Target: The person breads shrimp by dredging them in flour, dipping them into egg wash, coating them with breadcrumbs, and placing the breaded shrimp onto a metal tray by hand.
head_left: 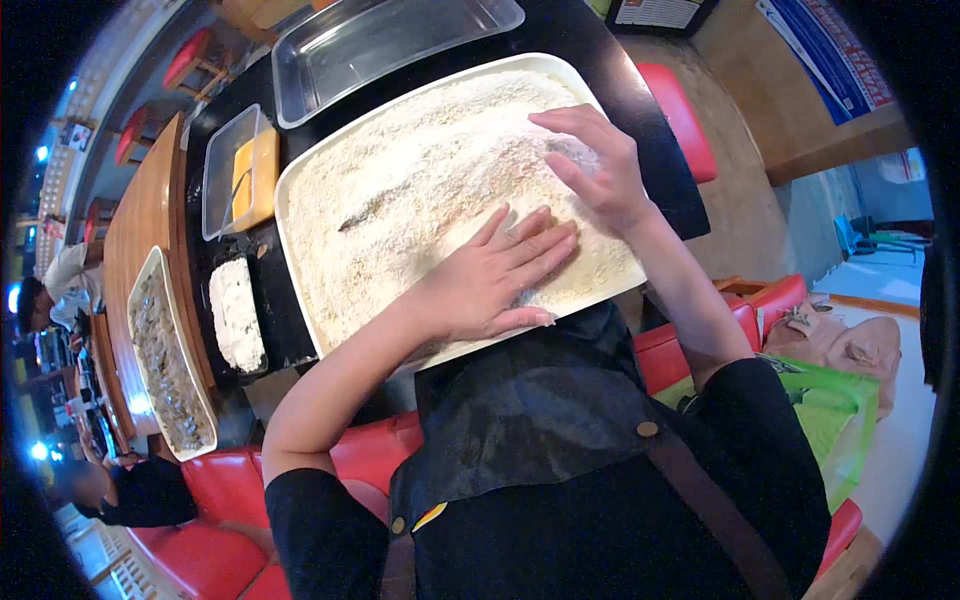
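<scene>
A large white tray (283, 215) holds a thick layer of pale crumbs (385, 160) in front of me. My left hand (505, 268) lies palm down on the crumbs near the tray's front edge, its fingers stretched out. Above the right side of the tray is my right hand (600, 165), fingers bent and thumb apart, with nothing visible in it. A ridge of crumbs runs across the tray, and a small dark pointed tip (350, 222) sticks out of it at the left; what it belongs to is covered.
Left of the tray stand a clear container of yellow liquid (256, 170) and a black tray of white powder (236, 312). Farther left, a long tray (207, 425) holds greyish pieces. A clear plastic tub (400, 55) sits behind. Red seats (675, 120) surround the table; two people are at left.
</scene>
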